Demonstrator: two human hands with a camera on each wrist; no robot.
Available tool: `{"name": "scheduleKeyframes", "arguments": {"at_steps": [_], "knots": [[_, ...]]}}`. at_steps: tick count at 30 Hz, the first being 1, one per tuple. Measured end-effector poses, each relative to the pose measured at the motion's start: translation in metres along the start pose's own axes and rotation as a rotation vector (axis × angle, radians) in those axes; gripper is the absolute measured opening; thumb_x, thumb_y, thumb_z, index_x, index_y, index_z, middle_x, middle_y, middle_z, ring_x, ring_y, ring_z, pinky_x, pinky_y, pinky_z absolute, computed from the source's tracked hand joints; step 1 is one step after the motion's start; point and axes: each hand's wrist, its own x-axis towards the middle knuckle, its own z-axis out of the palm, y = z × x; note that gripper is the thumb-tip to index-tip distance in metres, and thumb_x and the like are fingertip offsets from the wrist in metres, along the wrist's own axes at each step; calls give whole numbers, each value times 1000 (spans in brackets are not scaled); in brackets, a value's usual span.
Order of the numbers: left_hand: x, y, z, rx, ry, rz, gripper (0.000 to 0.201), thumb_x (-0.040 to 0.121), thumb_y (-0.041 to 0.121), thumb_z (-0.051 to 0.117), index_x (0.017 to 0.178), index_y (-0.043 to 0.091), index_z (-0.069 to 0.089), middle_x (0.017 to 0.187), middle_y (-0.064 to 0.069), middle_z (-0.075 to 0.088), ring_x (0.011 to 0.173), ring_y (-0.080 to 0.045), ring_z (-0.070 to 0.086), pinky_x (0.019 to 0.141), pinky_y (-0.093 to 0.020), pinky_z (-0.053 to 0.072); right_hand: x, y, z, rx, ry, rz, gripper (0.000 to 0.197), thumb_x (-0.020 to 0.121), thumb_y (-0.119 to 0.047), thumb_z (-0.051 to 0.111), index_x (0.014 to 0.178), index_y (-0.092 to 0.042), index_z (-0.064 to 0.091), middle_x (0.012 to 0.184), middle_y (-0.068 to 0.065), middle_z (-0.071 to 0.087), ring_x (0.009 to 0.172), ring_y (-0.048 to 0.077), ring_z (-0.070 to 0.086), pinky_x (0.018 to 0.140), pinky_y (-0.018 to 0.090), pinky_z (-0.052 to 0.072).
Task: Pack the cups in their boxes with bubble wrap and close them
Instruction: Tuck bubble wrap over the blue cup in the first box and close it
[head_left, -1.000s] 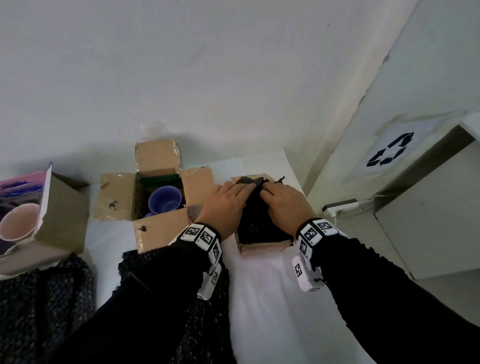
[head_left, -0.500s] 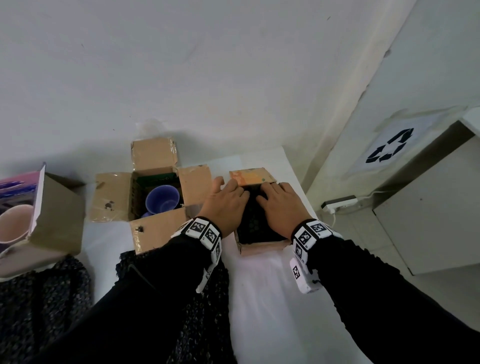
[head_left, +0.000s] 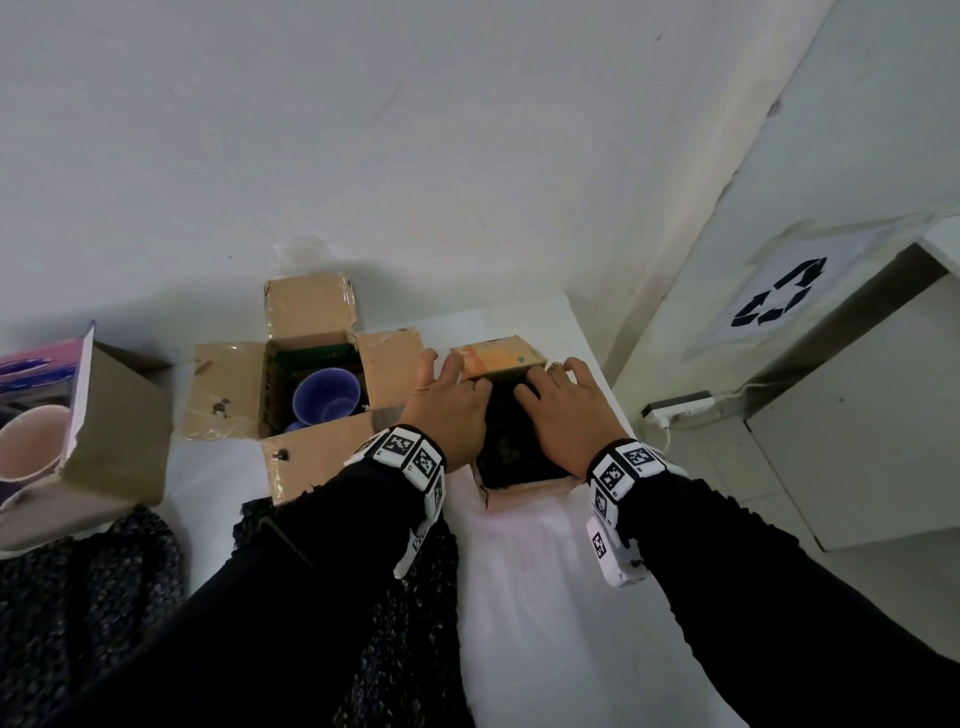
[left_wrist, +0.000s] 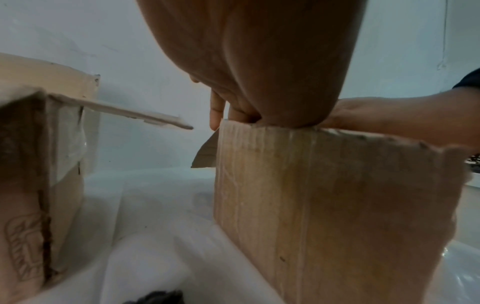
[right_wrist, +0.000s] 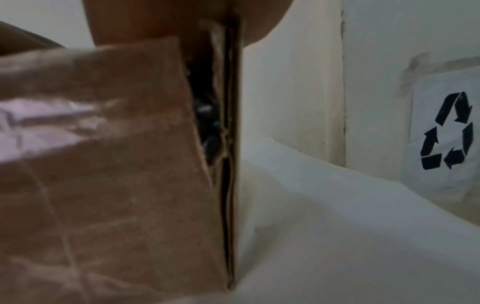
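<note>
Both hands now flattened, left hand and right hand fingers spread pressing black bubble wrap into small brown cardboard box, flaps unclosed; purple cup's open cardboard box awaits.

One second ago the left hand and the right hand were close together at the far edge of the small box, and their fingertips pinched the dark bubble wrap there. Now the hands are apart, each one lies flat on its own side of the box top, with the fingers spread and the dark wrap showing between them. The far flap, with its orange print, was hidden behind the fingers before; now it stands open beyond the fingertips.
</note>
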Motion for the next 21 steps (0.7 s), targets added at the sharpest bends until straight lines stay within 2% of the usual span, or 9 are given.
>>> {"name": "scheduleKeyframes", "arguments": {"at_steps": [4,8,10,13,14,16,18,21], "knots": [[1,0,-1,4,-26,21,33,91,29,34,99,19,64,106,4,64,127,-31,31,107,-60,-2,4,-4,-2,59,-29,0,27,75,-15,30,86,-12,55,78,7,58,58,29,55,80,39,32],[1,-1,1,-8,-52,17,34,93,29,33,104,20,64,110,5,62,130,-33,29,108,-62,-4,8,-5,-1,113,-81,9,34,72,-16,25,88,-11,55,78,7,60,54,28,54,80,39,30],[0,0,3,-35,-18,-6,32,91,27,34,104,18,62,110,1,63,126,-33,35,106,-63,-2,9,-4,1,110,-36,9,35,72,-16,26,90,-12,56,82,7,60,61,29,56,79,39,30],[-3,0,6,-64,30,-16,36,86,29,31,87,18,64,94,0,68,114,-34,47,104,-63,12,2,0,4,44,67,52,24,75,-16,39,91,-17,57,97,8,57,85,31,52,76,40,32],[-3,0,6,-62,45,-24,39,86,32,29,82,19,65,89,1,68,111,-33,49,102,-62,15,-1,0,4,18,100,75,20,75,-15,44,90,-18,57,96,7,57,88,31,51,77,41,33],[-3,-1,6,-45,72,-35,39,87,36,30,82,20,65,88,2,68,107,-32,51,101,-61,19,-5,0,3,-8,143,123,19,73,-13,51,91,-18,57,89,4,60,90,31,52,79,42,32],[-5,-1,4,-26,117,-34,31,88,40,41,88,20,64,90,1,69,108,-30,52,102,-60,19,-6,0,1,0,161,162,23,70,-12,54,92,-17,54,81,3,62,90,30,53,82,42,31],[-8,-1,2,-14,180,-22,29,86,48,54,84,20,64,89,2,69,108,-30,54,103,-58,17,-10,-2,-1,39,129,177,23,69,-15,55,92,-16,50,73,2,64,95,30,54,85,43,30]]}}
